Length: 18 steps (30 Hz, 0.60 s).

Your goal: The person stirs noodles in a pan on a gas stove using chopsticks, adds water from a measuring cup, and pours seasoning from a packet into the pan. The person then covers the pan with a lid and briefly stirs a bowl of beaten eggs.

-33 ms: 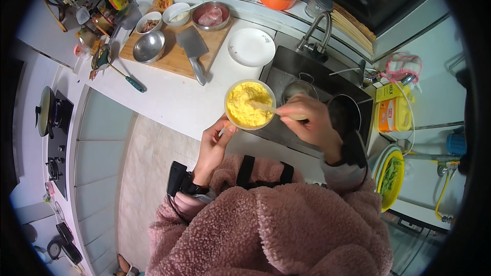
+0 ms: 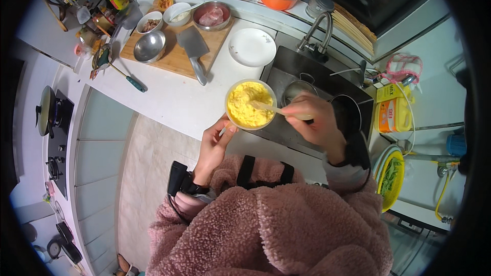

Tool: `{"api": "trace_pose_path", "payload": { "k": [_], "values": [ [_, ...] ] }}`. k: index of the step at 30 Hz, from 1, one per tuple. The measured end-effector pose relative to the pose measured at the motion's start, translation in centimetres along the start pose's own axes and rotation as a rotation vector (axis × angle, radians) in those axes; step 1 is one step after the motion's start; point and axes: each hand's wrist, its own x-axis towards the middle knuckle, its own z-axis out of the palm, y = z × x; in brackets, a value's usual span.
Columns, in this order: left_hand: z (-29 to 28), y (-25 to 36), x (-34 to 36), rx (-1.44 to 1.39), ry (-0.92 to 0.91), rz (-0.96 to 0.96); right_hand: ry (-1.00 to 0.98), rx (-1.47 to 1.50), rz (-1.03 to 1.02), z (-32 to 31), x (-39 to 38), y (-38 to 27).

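My left hand (image 2: 215, 143) is closed on the near left edge of a small pale bowl (image 2: 228, 114), with thumb and fingers gripping what looks like a short white handle. Soft, lumpy yellow food (image 2: 248, 112), like scrambled egg, nearly fills the bowl. In my right hand (image 2: 316, 122) is the handle of a pale spoon (image 2: 273, 109), held slantwise across the bowl's right rim. Its tip rests in the yellow food, so the full shape of its head is hidden. The bowl is held above the counter's front edge, beside the sink.
Behind the bowl lies a white plate (image 2: 251, 47). A wooden cutting board (image 2: 171, 65) carries a cleaver (image 2: 193, 46), a steel bowl (image 2: 149, 46) and a bowl of raw meat (image 2: 211, 15). At right are the sink (image 2: 279, 74) with pots and a yellow basket of greens (image 2: 391, 179).
My right hand has shifted slightly to the right with the spoon, whose tip stays in the yellow food. My left hand and the bowl have barely moved.
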Motion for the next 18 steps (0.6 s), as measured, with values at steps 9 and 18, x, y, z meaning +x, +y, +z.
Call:
{"api": "trace_pose_path", "payload": {
  "k": [9,18],
  "values": [
    [-0.1,0.5,0.0,0.001,-0.019,0.023,-0.064,0.018,0.055,-1.4,1.7,-0.2],
    [-0.8,0.5,0.0,0.017,-0.056,-0.003,-0.173,-0.001,0.115,-1.6,2.2,0.7]
  ]
}}
